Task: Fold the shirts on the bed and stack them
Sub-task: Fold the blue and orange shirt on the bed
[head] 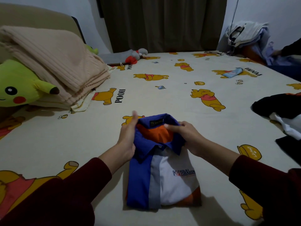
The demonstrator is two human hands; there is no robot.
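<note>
A folded shirt (162,180) in blue, white, grey and orange lies on the bed (162,95) right in front of me, collar facing away. My left hand (127,137) holds the left side of the blue collar, fingers pointing up along it. My right hand (185,136) grips the right side of the collar, thumb over the edge. A heap of black, white and orange clothes (280,111) lies at the right edge of the bed. Another pile of light clothes (249,38) sits at the far right corner.
A yellow-green plush toy (17,85) and a folded beige blanket (53,62) occupy the left side. A grey and red soft toy (136,56) lies by the dark curtain (162,22). A small blue packet (232,72) rests on the sheet far right.
</note>
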